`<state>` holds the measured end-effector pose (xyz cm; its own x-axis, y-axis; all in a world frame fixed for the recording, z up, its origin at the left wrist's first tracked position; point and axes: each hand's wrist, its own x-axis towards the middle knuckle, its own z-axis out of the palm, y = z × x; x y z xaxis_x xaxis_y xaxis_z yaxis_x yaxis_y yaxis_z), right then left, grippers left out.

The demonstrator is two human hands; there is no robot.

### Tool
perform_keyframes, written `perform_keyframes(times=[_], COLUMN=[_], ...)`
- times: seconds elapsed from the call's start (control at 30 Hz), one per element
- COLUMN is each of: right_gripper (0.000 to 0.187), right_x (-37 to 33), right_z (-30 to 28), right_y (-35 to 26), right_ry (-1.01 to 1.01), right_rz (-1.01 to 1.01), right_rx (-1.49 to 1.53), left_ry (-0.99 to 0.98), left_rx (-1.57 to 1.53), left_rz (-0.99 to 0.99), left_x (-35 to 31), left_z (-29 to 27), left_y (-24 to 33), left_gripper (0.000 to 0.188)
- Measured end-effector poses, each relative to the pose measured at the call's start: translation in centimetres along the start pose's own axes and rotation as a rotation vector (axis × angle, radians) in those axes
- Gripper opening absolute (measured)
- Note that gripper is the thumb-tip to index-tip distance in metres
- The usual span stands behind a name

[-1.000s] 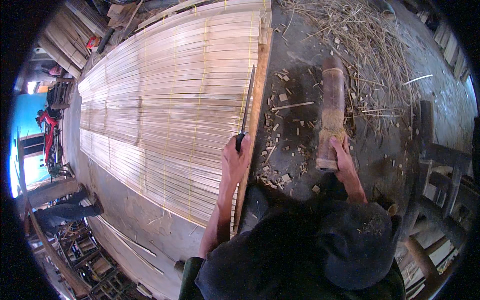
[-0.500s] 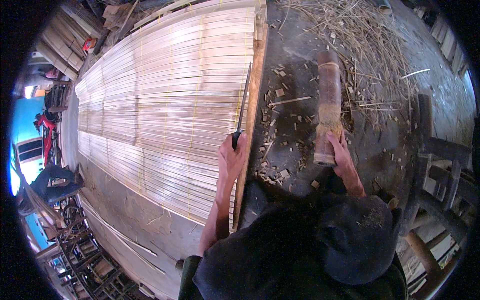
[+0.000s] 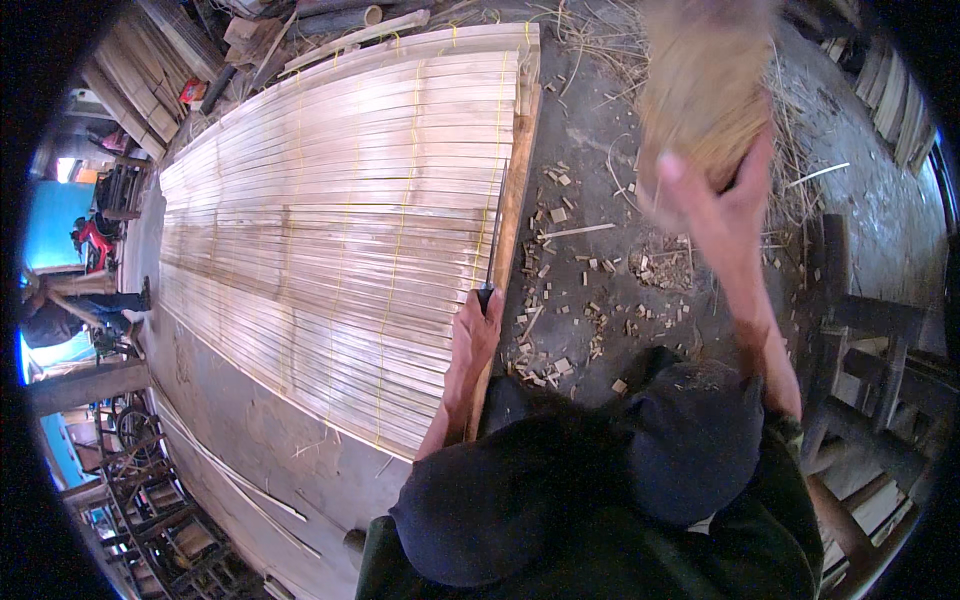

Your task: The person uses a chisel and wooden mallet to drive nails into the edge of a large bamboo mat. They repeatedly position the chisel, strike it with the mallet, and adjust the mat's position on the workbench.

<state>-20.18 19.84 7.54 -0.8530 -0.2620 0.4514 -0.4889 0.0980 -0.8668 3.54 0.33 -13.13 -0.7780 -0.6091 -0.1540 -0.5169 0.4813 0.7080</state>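
Observation:
A wide mat of pale bamboo slats point(image 3: 340, 230), tied with yellow cords, lies on my left. A wooden board point(image 3: 519, 180) runs along its right edge. My left hand point(image 3: 473, 335) is closed around the dark handle of a long, thin-bladed knife point(image 3: 497, 225), whose blade lies along that edge, pointing away from me. My right hand point(image 3: 728, 220) grips a thick bamboo club point(image 3: 705, 95) with a frayed, fibrous middle. The club is raised off the floor, close to the camera and blurred by motion; its far end leaves the picture.
Small cut bamboo bits point(image 3: 560, 370) litter the floor between the mat and the right side. Thin shavings point(image 3: 615, 60) lie at the back. A dark wooden frame point(image 3: 880, 320) stands at right. Another person point(image 3: 60, 315) is at far left.
My right hand has lifted the bamboo club from the floor, up and toward the camera. The left hand with the knife has shifted slightly nearer to me in the picture.

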Motion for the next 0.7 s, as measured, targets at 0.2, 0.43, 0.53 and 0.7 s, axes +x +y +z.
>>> perform_keyframes(times=[0.2,0.43,0.53,0.7], right_gripper=[0.099,0.091,0.093,0.094], right_x=[-3.7,-9.2,-10.6,-13.1], right_z=[4.3,2.6,0.8,0.7], right_y=[6.9,12.0,12.5,11.2], right_ry=[-0.125,-0.691,-0.594,-0.496], right_rz=[-0.020,0.297,0.438,0.540], right_rx=[-0.073,-0.466,-0.233,-0.109], left_ry=[-0.019,0.051,-0.056,-0.108], left_rx=[0.016,-0.008,0.015,-0.115], left_rz=[-0.002,0.066,-0.005,-0.114], left_x=[0.1,0.1,1.5,0.2], left_z=[-0.2,-0.3,-1.5,-6.3], left_y=[1.3,0.3,3.2,7.0], left_gripper=[0.035,0.039,0.044,0.046])
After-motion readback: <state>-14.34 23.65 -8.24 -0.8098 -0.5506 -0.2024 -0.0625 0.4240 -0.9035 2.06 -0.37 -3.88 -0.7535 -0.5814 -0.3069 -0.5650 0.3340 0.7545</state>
